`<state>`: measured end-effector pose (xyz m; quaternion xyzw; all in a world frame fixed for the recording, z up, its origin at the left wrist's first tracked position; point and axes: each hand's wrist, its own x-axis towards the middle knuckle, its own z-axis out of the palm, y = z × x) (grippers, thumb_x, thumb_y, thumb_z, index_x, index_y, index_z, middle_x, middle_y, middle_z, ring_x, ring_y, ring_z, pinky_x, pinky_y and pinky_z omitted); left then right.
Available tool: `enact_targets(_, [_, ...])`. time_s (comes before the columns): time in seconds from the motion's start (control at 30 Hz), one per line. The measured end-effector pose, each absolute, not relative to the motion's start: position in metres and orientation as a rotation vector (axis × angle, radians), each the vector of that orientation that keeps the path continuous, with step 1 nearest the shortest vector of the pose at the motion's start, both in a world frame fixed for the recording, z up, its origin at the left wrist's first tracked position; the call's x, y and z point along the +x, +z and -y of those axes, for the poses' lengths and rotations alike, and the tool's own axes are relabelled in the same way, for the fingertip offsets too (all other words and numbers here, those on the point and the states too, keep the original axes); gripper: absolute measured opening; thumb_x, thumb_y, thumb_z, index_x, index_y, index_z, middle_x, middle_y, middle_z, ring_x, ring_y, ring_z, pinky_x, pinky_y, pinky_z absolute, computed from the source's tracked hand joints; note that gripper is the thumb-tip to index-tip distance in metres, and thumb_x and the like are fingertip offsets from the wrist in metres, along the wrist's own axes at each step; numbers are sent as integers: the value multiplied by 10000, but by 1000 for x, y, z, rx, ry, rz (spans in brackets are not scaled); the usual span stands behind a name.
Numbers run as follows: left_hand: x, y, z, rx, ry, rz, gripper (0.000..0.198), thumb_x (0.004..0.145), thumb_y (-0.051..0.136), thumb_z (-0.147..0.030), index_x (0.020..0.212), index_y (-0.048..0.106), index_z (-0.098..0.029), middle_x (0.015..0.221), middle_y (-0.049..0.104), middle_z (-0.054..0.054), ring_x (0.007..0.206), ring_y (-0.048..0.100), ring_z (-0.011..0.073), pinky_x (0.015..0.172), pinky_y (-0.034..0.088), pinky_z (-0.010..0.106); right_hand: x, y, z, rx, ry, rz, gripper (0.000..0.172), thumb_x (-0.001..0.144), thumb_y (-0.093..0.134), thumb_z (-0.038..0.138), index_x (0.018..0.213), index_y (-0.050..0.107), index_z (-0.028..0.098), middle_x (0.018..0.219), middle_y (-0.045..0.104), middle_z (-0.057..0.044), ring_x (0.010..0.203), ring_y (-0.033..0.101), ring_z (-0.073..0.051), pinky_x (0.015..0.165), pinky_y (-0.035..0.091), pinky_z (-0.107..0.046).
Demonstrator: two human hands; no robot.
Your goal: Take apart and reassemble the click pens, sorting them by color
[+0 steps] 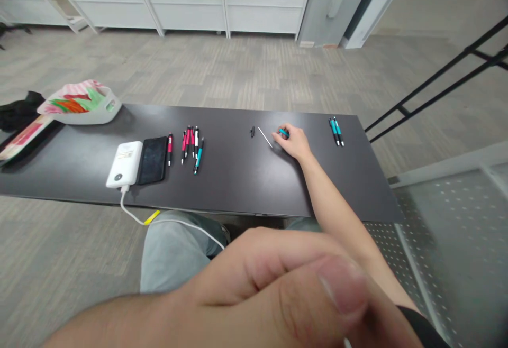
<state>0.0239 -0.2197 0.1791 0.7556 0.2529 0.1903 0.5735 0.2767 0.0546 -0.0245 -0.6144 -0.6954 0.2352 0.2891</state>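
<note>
My right hand point(292, 140) rests over the dark table point(238, 179), its fingers closed on a teal pen barrel point(284, 133). Just left of it lie a thin refill point(265, 137) and small black pen parts point(252, 131). Very near the camera, my left hand point(293, 290) fills the bottom of the view with its thumb and fingers pressed together; what it may hold is hidden. Two teal pens point(336, 131) lie to the right. Red, white and teal pens point(192, 142) are grouped left of centre, with one red pen point(170, 149) apart.
A black phone point(153, 160) lies beside a white power bank point(124, 164), whose white cable runs over the table's front edge to my lap. A white basket point(91, 106) with colourful contents stands at the far left. Black rails point(436, 81) rise past the right end.
</note>
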Motion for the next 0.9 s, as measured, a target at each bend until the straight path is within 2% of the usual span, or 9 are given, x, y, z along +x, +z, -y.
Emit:
enact_targets(0.03, [26, 170, 204, 1709, 523, -683, 1295, 354, 940, -919, 1631, 815, -743, 941, 858, 81, 951, 836, 509, 596, 528, 626, 274, -22, -55, -1666, 611, 1885, 169, 1076, 848, 428, 1028, 761, 292, 1053, 876, -94, 1045, 797, -342, 986, 593, -438])
enact_targets(0.1, [24, 139, 154, 1753, 802, -836, 970, 747, 847, -1013, 1598, 883, -548, 1021, 875, 114, 936, 808, 433, 697, 640, 621, 266, -17, -59, -1700, 608, 1957, 187, 1087, 848, 430, 1001, 771, 282, 1012, 865, -107, 1017, 792, -347, 940, 566, -446])
enact_targets(0.17, [16, 91, 85, 1920, 1045, -1022, 690, 1092, 727, -875, 1570, 851, -392, 1217, 893, 124, 1084, 805, 368, 923, 714, 575, 258, -13, -64, -1707, 618, 2005, 221, 1071, 877, 439, 950, 772, 287, 955, 848, -113, 996, 786, -361, 911, 546, -458])
enact_targets(0.2, [10, 64, 48, 2028, 1111, -1103, 602, 1158, 734, -774, 1575, 817, -349, 1312, 887, 124, 1152, 801, 341, 994, 717, 535, 254, -12, -67, -1714, 619, 2016, 242, 1060, 894, 448, 922, 767, 295, 937, 844, -119, 996, 788, -375, 901, 542, -467])
enact_targets(0.3, [-8, -11, -51, 2238, 1078, -1307, 556, 1076, 895, -528, 1569, 785, -296, 1540, 836, 144, 1210, 791, 309, 1028, 713, 467, 245, -11, -70, -1766, 609, 2033, 287, 1054, 901, 489, 867, 752, 329, 938, 847, -155, 1023, 808, -444, 886, 546, -513])
enact_targets(0.43, [-19, -62, -104, 2337, 870, -1358, 684, 971, 933, -406, 1629, 794, -279, 1626, 833, 158, 1305, 799, 363, 1198, 679, 569, 240, -16, -68, -1760, 567, 2075, 284, 1054, 874, 515, 842, 768, 359, 871, 822, -173, 991, 803, -486, 849, 541, -552])
enact_targets(0.53, [-19, -67, -102, 2378, 774, -1299, 633, 1035, 866, -457, 1644, 818, -290, 1639, 868, 151, 1385, 802, 403, 1246, 623, 624, 237, -20, -66, -1752, 524, 2106, 300, 1095, 831, 520, 848, 769, 362, 854, 813, -181, 952, 797, -481, 823, 524, -558])
enact_targets(0.63, [-21, -63, -99, 2371, 733, -1244, 565, 1075, 822, -509, 1593, 852, -284, 1570, 912, 138, 1330, 837, 384, 1234, 617, 593, 232, -23, -67, -1772, 508, 2121, 291, 1129, 791, 498, 874, 786, 356, 890, 826, -196, 964, 808, -491, 829, 521, -566])
enact_targets(0.9, [-31, -55, -97, 2320, 722, -1182, 526, 1053, 903, -498, 1533, 880, -286, 1543, 930, 132, 1296, 880, 385, 1283, 643, 599, 226, -14, -64, -1819, 514, 2151, 241, 1157, 743, 471, 962, 827, 356, 1007, 888, -193, 1065, 859, -503, 874, 566, -548])
